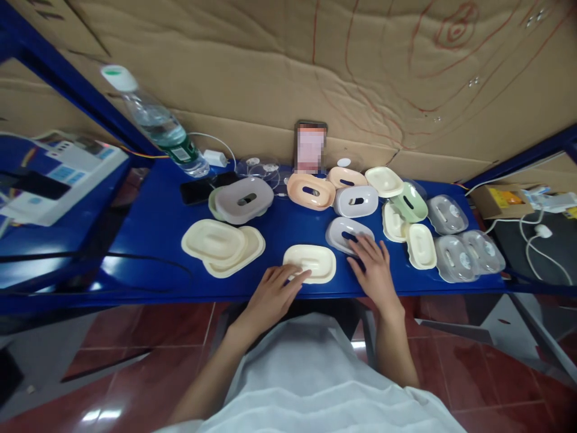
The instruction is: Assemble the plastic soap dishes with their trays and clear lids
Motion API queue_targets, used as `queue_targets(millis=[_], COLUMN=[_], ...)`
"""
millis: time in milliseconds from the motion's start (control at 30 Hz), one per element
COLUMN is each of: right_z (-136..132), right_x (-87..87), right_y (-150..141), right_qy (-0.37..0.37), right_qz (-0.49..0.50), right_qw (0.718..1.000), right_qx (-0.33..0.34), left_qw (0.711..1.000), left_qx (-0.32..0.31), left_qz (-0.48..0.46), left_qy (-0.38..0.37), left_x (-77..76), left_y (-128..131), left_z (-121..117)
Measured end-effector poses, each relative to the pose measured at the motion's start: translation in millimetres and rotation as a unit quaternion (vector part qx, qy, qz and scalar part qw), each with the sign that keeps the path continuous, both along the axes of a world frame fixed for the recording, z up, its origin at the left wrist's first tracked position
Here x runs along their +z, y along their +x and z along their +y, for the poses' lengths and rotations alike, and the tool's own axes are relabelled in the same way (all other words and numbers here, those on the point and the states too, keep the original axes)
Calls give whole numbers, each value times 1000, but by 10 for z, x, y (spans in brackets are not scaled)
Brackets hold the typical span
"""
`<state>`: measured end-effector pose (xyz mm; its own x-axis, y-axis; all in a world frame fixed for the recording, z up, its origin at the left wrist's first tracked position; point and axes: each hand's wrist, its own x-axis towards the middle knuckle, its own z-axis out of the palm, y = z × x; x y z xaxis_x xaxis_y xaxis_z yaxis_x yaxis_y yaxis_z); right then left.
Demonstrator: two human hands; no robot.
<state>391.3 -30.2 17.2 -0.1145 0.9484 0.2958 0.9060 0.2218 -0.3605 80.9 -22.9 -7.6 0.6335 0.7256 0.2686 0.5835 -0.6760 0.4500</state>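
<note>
In the head view, a cream oval plastic piece with a raised middle ridge lies near the front edge of the blue table. My left hand rests at its left front side, fingers stretched over the rim. Just right of it sits a pale lavender oval piece with a dark slot. My right hand has its fingers spread, the tips touching that piece's right side. Two more cream pieces overlap on the left. Behind them a larger lavender slotted piece is stacked on a green one.
Peach slotted pieces and a green one stand at the back. Clear plastic covers lie at the right. A phone leans on the cardboard wall. A water bottle stands back left, beside a dark phone.
</note>
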Motion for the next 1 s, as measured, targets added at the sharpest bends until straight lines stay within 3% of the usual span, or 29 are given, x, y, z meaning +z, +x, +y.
queue_targets(millis=[133,267,367,467,667,767,867,1000], right_z=[-142,-257,-272,-258,-287,-253,33,978], right_x=[-30,67,122,117,70,175,437,772], right_y=[60,-237,-480,-608,-604,-537,-503,-738], right_qy=[35,19,-21,-35,-34,-40,-15,37], right_qz=[57,102,77,41,-27,-46,-50,-72], right_qw=[997,994,992,988,982,976,971,972], right_qx=[-32,17,102,146,185,211,235,222], left_qw=[997,991,991,995,995,995,995,995], left_qx=[46,82,80,71,62,48,44,45], left_qz=[-53,-107,-110,-70,-59,-65,-77,-78], left_qy=[13,-13,-14,20,55,59,52,51], left_x=[-39,-61,-50,-38,-83,-112,-123,-112], left_y=[-32,-15,-4,-8,-21,-23,-23,-17], left_z=[2,25,36,22,-15,-3,15,25])
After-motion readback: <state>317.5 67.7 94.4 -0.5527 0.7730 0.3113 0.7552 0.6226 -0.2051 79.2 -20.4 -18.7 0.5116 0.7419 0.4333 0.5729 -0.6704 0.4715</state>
